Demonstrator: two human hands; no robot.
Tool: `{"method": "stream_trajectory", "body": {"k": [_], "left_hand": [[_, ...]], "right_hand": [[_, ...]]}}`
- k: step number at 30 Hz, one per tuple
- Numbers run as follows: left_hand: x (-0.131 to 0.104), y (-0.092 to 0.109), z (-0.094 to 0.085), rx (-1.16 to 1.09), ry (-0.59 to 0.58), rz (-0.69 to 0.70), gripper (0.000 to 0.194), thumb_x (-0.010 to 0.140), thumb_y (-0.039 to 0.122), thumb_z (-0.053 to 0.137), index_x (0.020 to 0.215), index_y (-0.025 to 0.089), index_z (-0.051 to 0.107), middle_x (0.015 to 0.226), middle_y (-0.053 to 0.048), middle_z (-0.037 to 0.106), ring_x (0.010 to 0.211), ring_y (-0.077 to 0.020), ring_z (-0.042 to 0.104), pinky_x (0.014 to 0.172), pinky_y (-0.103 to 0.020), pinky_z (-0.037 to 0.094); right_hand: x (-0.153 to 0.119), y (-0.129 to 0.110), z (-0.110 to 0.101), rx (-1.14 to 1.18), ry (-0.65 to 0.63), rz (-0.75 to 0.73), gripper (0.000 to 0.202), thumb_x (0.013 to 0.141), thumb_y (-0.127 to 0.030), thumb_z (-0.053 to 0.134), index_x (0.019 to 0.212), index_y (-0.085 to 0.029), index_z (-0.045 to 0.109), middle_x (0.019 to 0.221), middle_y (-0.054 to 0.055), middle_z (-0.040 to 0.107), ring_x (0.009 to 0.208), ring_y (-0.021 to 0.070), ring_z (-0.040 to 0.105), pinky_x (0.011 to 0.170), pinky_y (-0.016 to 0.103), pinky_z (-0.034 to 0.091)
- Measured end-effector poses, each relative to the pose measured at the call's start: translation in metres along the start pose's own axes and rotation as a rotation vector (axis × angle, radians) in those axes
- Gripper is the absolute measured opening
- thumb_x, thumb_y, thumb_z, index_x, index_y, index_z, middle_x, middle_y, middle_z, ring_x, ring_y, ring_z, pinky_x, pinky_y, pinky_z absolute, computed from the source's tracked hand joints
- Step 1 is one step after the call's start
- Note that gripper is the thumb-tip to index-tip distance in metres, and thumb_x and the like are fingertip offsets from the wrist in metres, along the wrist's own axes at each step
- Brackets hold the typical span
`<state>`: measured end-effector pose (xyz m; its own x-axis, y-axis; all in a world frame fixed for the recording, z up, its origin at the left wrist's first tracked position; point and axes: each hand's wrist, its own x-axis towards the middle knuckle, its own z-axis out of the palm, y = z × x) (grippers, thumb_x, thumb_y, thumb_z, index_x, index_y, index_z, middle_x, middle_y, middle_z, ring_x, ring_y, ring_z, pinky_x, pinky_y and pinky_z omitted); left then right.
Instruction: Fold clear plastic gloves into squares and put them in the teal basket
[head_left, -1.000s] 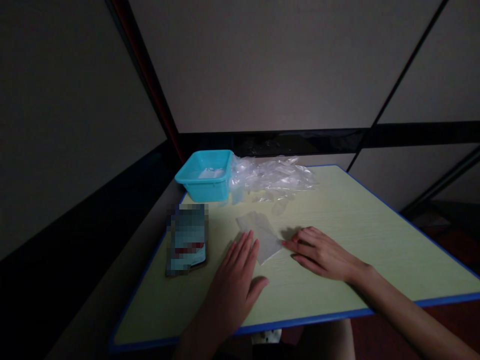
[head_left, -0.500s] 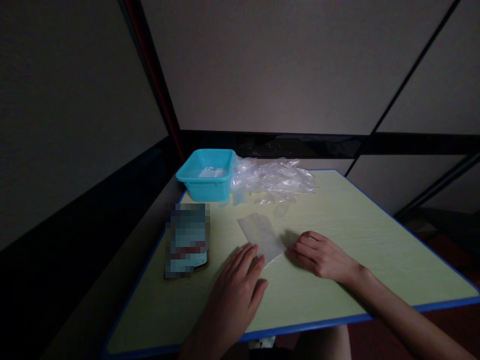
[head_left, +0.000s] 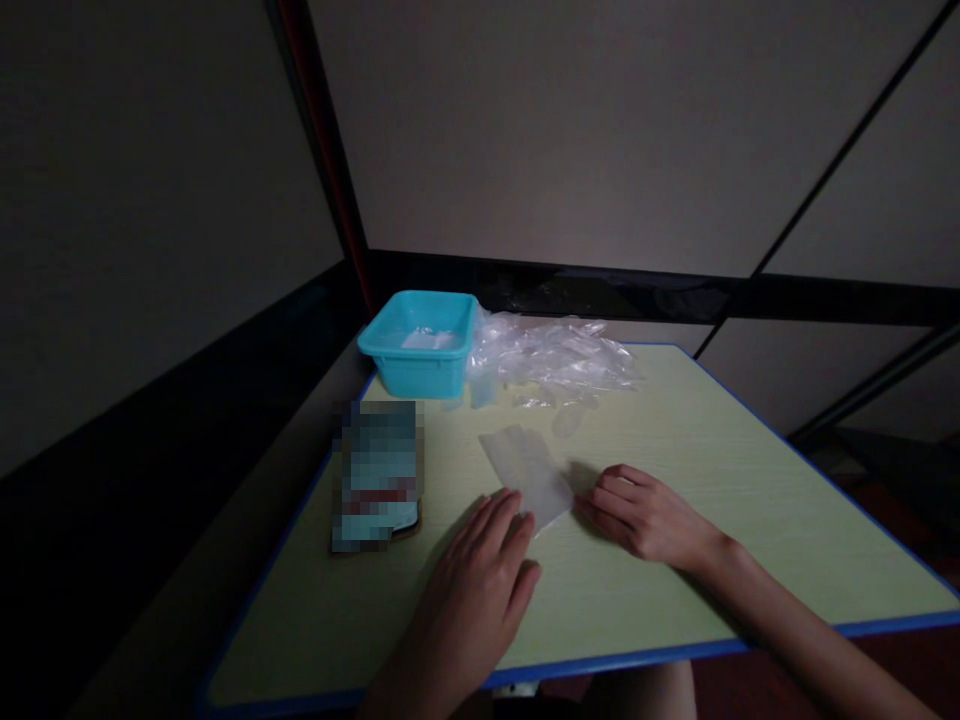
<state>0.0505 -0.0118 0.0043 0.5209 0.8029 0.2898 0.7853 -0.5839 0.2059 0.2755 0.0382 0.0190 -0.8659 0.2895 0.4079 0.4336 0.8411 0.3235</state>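
A small, whitish translucent plastic bag [head_left: 529, 470] lies flat on the table between my hands. My left hand [head_left: 484, 570] rests palm down with its fingers stretched out, the fingertips on the bag's near left edge. On the other side, my right hand [head_left: 637, 512] is curled, thumb and fingers drawn together at the bag's right corner. The fingertips there are partly hidden, but they appear to pinch that corner. Just beyond the bag lies a clear, thin plastic piece [head_left: 568, 420], faint against the tabletop.
A turquoise plastic basin [head_left: 420, 375] with whitish pieces inside stands at the table's far left. Beside it spreads a heap of crumpled clear plastic bags [head_left: 559, 355]. A phone [head_left: 379, 480], blurred out, lies at the left. The table [head_left: 750, 450] has a blue edge; partition walls rise behind it.
The camera view has tilted and shifted slightly. Both hands and the plastic bag keep almost the same places on the table.
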Motion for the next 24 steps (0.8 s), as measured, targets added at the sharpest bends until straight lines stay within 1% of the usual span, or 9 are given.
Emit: {"method": "stream_trajectory", "body": {"k": [6, 10, 12, 16, 18, 20, 22, 24], "left_hand": [[0.0000, -0.0001, -0.0015, -0.006, -0.014, 0.005, 0.035, 0.081, 0.021, 0.052, 0.116, 0.015, 0.053, 0.128, -0.013, 0.048, 0.117, -0.0280, 0.045, 0.098, -0.044, 0.040], [-0.0001, 0.0001, -0.0017, -0.018, -0.015, 0.004, 0.034, 0.081, 0.021, 0.051, 0.115, 0.016, 0.053, 0.128, -0.013, 0.048, 0.117, -0.0280, 0.045, 0.097, -0.045, 0.041], [0.0002, 0.0002, -0.0016, -0.018, -0.019, 0.005, 0.035, 0.081, 0.020, 0.051, 0.115, 0.014, 0.053, 0.128, -0.013, 0.048, 0.117, -0.0286, 0.045, 0.097, -0.045, 0.041], [0.0009, -0.0002, -0.0014, -0.022, -0.019, 0.001, 0.034, 0.081, 0.020, 0.051, 0.115, 0.015, 0.053, 0.128, -0.013, 0.048, 0.117, -0.0285, 0.045, 0.097, -0.044, 0.041], [0.0008, -0.0005, -0.0013, -0.029, -0.017, 0.005, 0.034, 0.081, 0.020, 0.051, 0.115, 0.015, 0.053, 0.127, -0.013, 0.049, 0.117, -0.0283, 0.045, 0.097, -0.044, 0.041], [0.0002, -0.0007, -0.0012, -0.035, -0.017, 0.004, 0.034, 0.081, 0.019, 0.051, 0.115, 0.015, 0.053, 0.127, -0.013, 0.049, 0.117, -0.0280, 0.045, 0.097, -0.044, 0.041], [-0.0004, -0.0006, -0.0012, -0.038, -0.018, -0.001, 0.034, 0.081, 0.019, 0.051, 0.115, 0.015, 0.053, 0.127, -0.012, 0.049, 0.118, -0.0278, 0.044, 0.097, -0.045, 0.041], [-0.0002, -0.0003, -0.0015, -0.042, -0.016, 0.000, 0.034, 0.081, 0.018, 0.051, 0.115, 0.015, 0.053, 0.127, -0.012, 0.049, 0.118, -0.0277, 0.044, 0.098, -0.046, 0.039]], "right_hand": [[0.0000, 0.0007, 0.0022, -0.003, 0.009, 0.012, 0.021, 0.087, -0.009, 0.043, 0.078, -0.014, 0.062, 0.066, 0.002, 0.059, 0.062, 0.0138, 0.049, 0.064, 0.031, 0.039], [-0.0003, 0.0020, 0.0035, 0.015, 0.011, 0.016, 0.024, 0.087, -0.009, 0.043, 0.072, -0.014, 0.061, 0.069, 0.003, 0.060, 0.063, 0.0138, 0.049, 0.064, 0.031, 0.039], [-0.0003, 0.0029, 0.0043, 0.025, -0.004, 0.025, 0.024, 0.088, -0.010, 0.043, 0.072, -0.014, 0.061, 0.068, 0.002, 0.059, 0.063, 0.0136, 0.048, 0.064, 0.031, 0.039], [-0.0016, 0.0047, 0.0060, 0.044, -0.047, 0.054, 0.021, 0.089, -0.012, 0.043, 0.079, -0.013, 0.062, 0.068, 0.003, 0.060, 0.063, 0.0142, 0.049, 0.061, 0.030, 0.040], [-0.0031, 0.0053, 0.0071, 0.061, -0.056, 0.069, 0.021, 0.089, -0.013, 0.043, 0.082, -0.012, 0.062, 0.075, 0.004, 0.063, 0.066, 0.0148, 0.052, 0.060, 0.030, 0.042], [-0.0047, 0.0058, 0.0079, 0.092, -0.063, 0.076, 0.020, 0.090, -0.014, 0.042, 0.087, -0.012, 0.062, 0.087, 0.006, 0.065, 0.074, 0.0156, 0.055, 0.063, 0.030, 0.045], [-0.0054, 0.0062, 0.0082, 0.140, -0.073, 0.079, 0.020, 0.090, -0.014, 0.041, 0.094, -0.012, 0.060, 0.101, 0.008, 0.064, 0.088, 0.0167, 0.057, 0.071, 0.031, 0.048], [-0.0050, 0.0063, 0.0080, 0.195, -0.079, 0.084, 0.022, 0.091, -0.014, 0.039, 0.099, -0.011, 0.058, 0.111, 0.009, 0.061, 0.101, 0.0178, 0.054, 0.081, 0.031, 0.048]]}}
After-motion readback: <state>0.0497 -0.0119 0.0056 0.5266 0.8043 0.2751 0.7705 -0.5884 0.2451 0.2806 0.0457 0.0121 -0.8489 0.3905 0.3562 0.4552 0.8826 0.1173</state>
